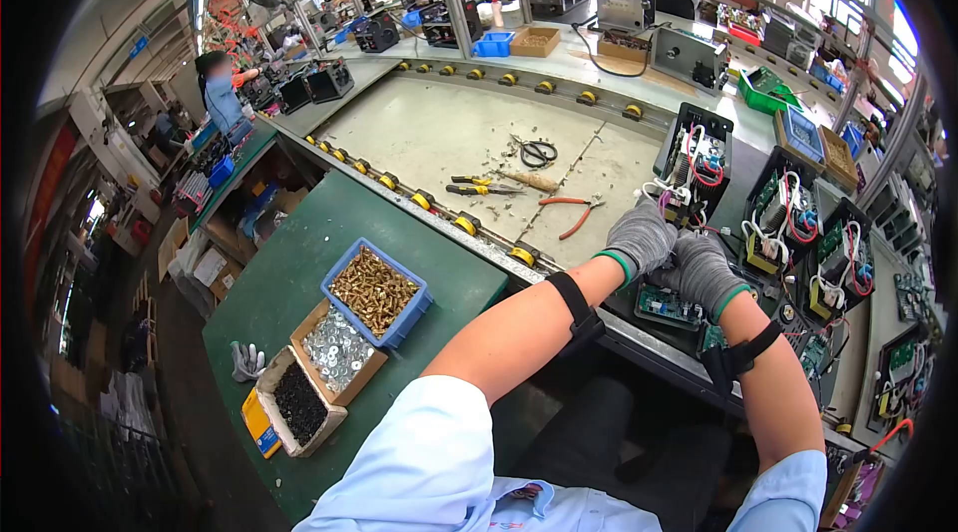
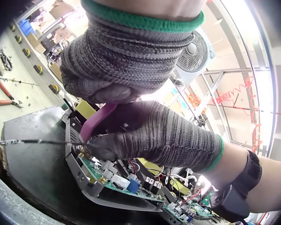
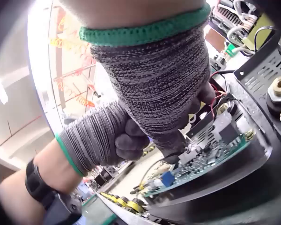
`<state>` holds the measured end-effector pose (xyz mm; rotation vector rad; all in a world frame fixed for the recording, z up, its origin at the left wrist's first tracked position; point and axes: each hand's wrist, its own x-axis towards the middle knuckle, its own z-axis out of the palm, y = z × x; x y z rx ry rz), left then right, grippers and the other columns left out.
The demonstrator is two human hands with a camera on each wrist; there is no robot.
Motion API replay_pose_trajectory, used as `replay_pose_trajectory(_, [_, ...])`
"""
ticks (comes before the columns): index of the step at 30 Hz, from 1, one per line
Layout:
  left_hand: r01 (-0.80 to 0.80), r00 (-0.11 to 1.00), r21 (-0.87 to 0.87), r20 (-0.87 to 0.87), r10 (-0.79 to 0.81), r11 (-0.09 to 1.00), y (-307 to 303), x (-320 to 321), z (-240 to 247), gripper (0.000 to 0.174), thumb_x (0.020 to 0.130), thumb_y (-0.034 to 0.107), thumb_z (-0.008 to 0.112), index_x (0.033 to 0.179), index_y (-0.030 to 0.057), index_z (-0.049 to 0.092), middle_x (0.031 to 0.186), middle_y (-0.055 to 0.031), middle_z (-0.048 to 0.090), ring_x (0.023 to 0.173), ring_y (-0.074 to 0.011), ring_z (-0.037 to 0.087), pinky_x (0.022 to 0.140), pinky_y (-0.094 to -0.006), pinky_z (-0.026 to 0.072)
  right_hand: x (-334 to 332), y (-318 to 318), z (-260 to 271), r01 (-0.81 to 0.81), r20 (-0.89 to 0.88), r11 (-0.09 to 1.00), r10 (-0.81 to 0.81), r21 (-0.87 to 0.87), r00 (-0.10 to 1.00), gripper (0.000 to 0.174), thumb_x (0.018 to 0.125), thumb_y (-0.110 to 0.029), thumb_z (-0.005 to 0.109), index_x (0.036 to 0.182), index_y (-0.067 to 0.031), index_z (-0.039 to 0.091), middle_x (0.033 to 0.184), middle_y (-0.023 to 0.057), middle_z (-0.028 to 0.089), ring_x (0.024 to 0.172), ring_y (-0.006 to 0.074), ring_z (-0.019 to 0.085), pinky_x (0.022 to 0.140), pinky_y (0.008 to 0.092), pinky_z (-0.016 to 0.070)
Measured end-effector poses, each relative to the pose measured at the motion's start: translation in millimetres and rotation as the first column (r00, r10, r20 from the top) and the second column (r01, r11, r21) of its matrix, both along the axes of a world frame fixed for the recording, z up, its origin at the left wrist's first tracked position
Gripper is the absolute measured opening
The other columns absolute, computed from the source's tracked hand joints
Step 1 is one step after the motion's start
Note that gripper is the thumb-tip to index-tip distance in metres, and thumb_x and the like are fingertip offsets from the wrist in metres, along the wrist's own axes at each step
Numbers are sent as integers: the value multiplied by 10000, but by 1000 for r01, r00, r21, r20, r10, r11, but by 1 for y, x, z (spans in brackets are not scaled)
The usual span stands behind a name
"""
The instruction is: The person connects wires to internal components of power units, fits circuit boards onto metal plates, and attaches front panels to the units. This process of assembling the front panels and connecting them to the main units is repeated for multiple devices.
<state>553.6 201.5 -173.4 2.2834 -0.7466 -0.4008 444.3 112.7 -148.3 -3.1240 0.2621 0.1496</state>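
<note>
My left hand [image 1: 642, 236], in a grey knit glove with green cuff, has curled fingers at the upper end of a purple strip [image 2: 94, 123]. My right hand [image 1: 704, 270], gloved alike, is low beside it, thumb and fingertips pinched at the edge of a green circuit board [image 3: 210, 157]. A thin dark wire [image 2: 35, 141] runs out from under these fingertips. The board sits in a black metal chassis [image 2: 103, 199] with white and blue connectors. Part of the purple strip is hidden between the gloves.
Open power units [image 1: 704, 158] with coils and red and white wires stand ahead and right. Red-handled cutters [image 1: 571, 215], yellow-black pliers [image 1: 479, 187] and scissors [image 1: 537, 151] lie on the pale bench. Brass screws fill a blue bin [image 1: 424, 304] on the green table at left.
</note>
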Motion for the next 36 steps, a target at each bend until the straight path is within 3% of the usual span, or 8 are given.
replay_pose_trajectory(7, [0, 1000, 9, -13, 0, 1000, -4, 5, -5, 401, 868, 285, 617, 1102, -36, 671, 1029, -292, 698, 1024, -414, 678, 925, -467, 529, 9, -4, 10, 13, -202, 996, -31, -88, 979, 548, 805, -540, 757, 1132, -102, 721, 1040, 159, 744, 999, 328, 712, 934, 444, 536])
replay_pose_trajectory(9, [-4, 1000, 7, -30, 5, 1000, -1, 3, -2, 417, 859, 286, 627, 1130, -29, 659, 1031, -290, 699, 1025, -415, 678, 925, -469, 529, 7, -22, -18, -130, 52, 986, 125, 101, 991, 511, 806, -552, 751, 1072, -116, 758, 1024, 144, 751, 984, 316, 720, 915, 435, 545])
replay_pose_trajectory(16, [15, 999, -7, -41, -15, 1000, 7, -1, 11, 460, 865, 270, 610, 1195, -49, 595, 1090, -300, 682, 1078, -416, 660, 952, -464, 518, 11, -16, -22, -19, -30, 997, 17, -69, 999, 595, 760, -557, 779, 1153, -125, 671, 953, 141, 753, 908, 348, 721, 839, 439, 555])
replay_pose_trajectory(18, [18, 1000, -14, -25, -18, 1000, 5, -2, 7, 460, 865, 273, 611, 1191, -51, 597, 1084, -300, 684, 1073, -416, 662, 951, -464, 519, 9, -25, -32, -223, 212, 956, 182, 190, 960, 590, 763, -560, 780, 1143, -125, 662, 970, 140, 752, 908, 347, 719, 820, 435, 556])
replay_pose_trajectory(25, [22, 1000, 21, -7, -22, 1000, 2, 3, 3, 427, 867, 275, 607, 1169, -26, 622, 1072, -291, 688, 1048, -428, 664, 936, -473, 522, 10, -20, -27, -121, 22, 992, 122, -19, 992, 497, 806, -525, 762, 1110, -133, 722, 990, 131, 753, 941, 324, 721, 851, 429, 560])
replay_pose_trajectory(28, [35, 999, -57, 11, -34, 998, 7, 1, -2, 434, 862, 271, 605, 1166, -38, 618, 1067, -303, 683, 1047, -431, 663, 923, -478, 523, 6, -23, -35, -217, 275, 940, 142, 264, 951, 502, 807, -528, 759, 1112, -132, 718, 999, 126, 753, 940, 332, 720, 857, 435, 556])
replay_pose_trajectory(33, [72, 997, -41, 24, -71, 997, 8, 5, 4, 423, 868, 258, 585, 1151, -54, 616, 1011, -310, 685, 1003, -439, 669, 896, -490, 529, 10, -4, -1, -105, -53, 994, 104, -18, 993, 522, 810, -509, 757, 1161, -127, 696, 1061, 142, 745, 1005, 334, 708, 899, 441, 539])
replay_pose_trajectory(36, [154, 988, -121, 32, -151, 981, 15, 9, -4, 418, 888, 250, 552, 1157, -65, 609, 956, -308, 674, 950, -447, 664, 866, -499, 527, 14, -28, -42, -198, 133, 944, 168, 264, 977, 500, 812, -512, 747, 1145, -140, 707, 1025, 128, 753, 1001, 324, 712, 890, 440, 542])
